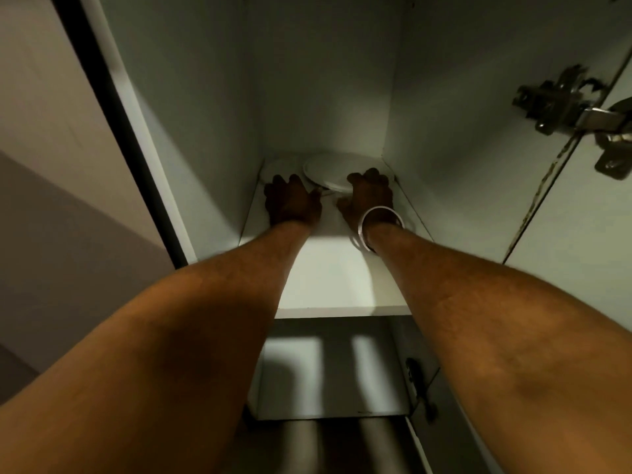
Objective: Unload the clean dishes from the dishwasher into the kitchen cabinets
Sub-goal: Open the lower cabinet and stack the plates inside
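Both arms reach deep into a tall white cabinet. A white plate sits at the back of the cabinet shelf, slightly tilted. My right hand, with a metal bangle on the wrist, grips the plate's right front rim. My left hand lies at the plate's left front edge, fingers over a second white plate in the back left corner. Whether the left fingers hold a rim is hidden in the shadow.
The cabinet's side walls stand close on both sides of my arms. The open door with a metal hinge is at the right. A lower shelf shows beneath the front edge. A dark wall strip runs along the left.
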Demonstrator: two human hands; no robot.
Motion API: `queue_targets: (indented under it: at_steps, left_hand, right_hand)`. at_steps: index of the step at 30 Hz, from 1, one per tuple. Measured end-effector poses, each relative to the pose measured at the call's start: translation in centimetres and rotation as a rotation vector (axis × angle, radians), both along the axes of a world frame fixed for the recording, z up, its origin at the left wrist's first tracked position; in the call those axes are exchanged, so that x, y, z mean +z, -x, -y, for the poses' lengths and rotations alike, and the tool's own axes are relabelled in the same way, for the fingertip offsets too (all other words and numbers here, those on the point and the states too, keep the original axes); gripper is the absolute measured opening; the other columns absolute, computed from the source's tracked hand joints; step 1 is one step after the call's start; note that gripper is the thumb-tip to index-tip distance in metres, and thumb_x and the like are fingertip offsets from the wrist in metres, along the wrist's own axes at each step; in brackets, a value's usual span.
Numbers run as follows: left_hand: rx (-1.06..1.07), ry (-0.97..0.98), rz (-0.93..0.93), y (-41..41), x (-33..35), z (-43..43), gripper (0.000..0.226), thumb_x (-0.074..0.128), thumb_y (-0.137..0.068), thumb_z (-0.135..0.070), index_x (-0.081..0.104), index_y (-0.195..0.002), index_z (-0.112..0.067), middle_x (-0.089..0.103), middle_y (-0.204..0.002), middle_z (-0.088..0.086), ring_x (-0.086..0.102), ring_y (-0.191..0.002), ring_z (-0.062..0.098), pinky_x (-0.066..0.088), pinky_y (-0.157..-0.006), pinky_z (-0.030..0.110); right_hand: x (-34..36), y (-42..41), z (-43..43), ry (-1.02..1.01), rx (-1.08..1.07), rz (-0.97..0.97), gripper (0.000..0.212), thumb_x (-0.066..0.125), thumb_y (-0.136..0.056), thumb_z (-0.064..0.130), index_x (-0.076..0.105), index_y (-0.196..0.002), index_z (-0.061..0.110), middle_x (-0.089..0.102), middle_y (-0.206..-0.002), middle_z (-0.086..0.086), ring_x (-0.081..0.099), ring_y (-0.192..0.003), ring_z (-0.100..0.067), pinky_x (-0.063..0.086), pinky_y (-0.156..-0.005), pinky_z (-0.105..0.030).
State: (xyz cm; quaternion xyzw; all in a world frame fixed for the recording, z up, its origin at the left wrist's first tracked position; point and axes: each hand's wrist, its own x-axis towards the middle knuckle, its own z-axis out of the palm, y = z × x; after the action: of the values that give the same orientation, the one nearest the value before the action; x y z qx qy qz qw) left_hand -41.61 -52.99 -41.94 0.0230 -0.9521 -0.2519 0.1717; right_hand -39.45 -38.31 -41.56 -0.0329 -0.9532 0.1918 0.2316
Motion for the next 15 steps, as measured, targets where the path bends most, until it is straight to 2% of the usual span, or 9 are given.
queue_targets:
  at_steps: [4,9,12,15]
  left_hand:
    - [-0.066,0.005,0.002,-1.5,-0.2,0.2,0.063,0.051,-0.103,-0.047,0.043,-0.151,-0.008,0.031,-0.161,0.020,0.024,-0.150,0.040,0.026,-0.121,0.045]
    - [-0.141,0.063,0.042,-6.6,-0.1,0.2,0.056,0.044,-0.109,-0.039,0.040,-0.153,-0.005,0.036,-0.160,0.019,0.027,-0.151,0.032,0.018,-0.122,0.034]
    - [-0.125,-0.090,0.077,-11.1,-0.7,1.2,0.050,0.054,-0.104,-0.036,0.051,-0.147,-0.011,0.045,-0.156,0.013,0.035,-0.147,0.028,0.029,-0.118,0.034]
    - [-0.119,-0.096,0.170,-16.2,0.8,2.2,0.051,0.053,-0.104,-0.040,0.051,-0.148,-0.015,0.044,-0.156,0.009,0.038,-0.145,0.027,0.034,-0.117,0.036]
  right_hand:
    - [0.2,-2.1,0.4,-0.037,0.069,0.048,0.060,0.065,-0.093,0.037,0.048,-0.143,0.011,0.040,-0.149,-0.015,0.032,-0.141,-0.036,0.032,-0.115,-0.045]
    - [0.8,-7.2,1.4,0.001,0.076,0.125,0.062,0.063,-0.092,0.040,0.047,-0.144,0.010,0.041,-0.152,-0.015,0.033,-0.143,-0.034,0.031,-0.115,-0.041]
    - [1.4,-11.0,1.5,0.020,0.072,0.156,0.060,0.070,-0.083,0.039,0.058,-0.133,0.008,0.054,-0.135,-0.015,0.049,-0.127,-0.035,0.045,-0.104,-0.040]
    - [3.3,-15.0,1.7,0.132,0.053,0.181,0.064,0.074,-0.081,0.041,0.059,-0.135,0.010,0.055,-0.136,-0.012,0.049,-0.130,-0.031,0.043,-0.108,-0.038]
